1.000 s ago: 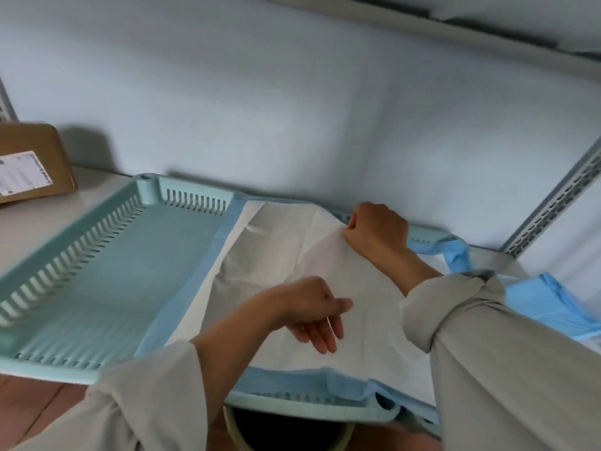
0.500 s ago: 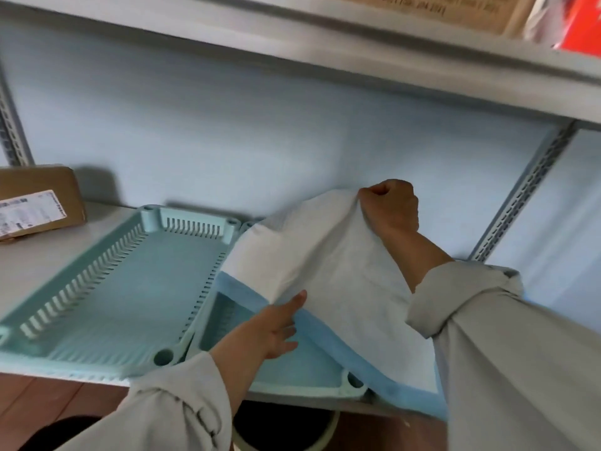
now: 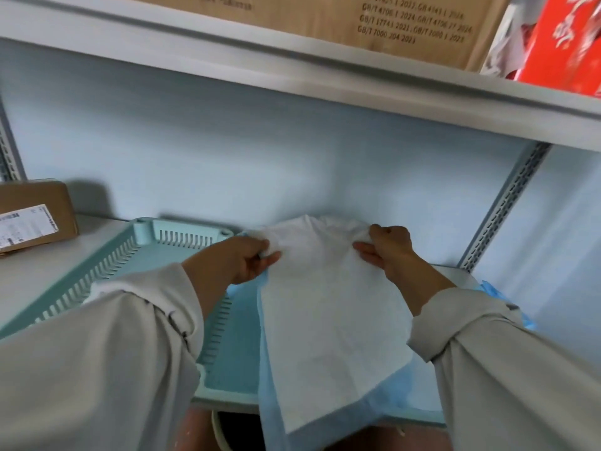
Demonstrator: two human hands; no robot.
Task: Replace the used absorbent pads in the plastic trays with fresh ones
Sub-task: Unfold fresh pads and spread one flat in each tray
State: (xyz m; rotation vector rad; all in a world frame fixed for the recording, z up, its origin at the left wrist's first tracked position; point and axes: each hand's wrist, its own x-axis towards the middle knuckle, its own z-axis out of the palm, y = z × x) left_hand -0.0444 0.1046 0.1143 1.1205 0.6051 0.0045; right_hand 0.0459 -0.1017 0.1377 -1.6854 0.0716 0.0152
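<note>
While both hands were up at the back of the shelf, the head view showed the left hand pinching the top left edge of the absorbent pad, fingers curled on it, and the right hand gripping the top right edge the same way. Pad hung white side toward camera, blue backing at the bottom edge, draped over the front rim of the right tray. Left tray sat touching it, bare inside. Labelled cardboard box far left on the shelf; blue crumpled material at right, unclear what.
</note>
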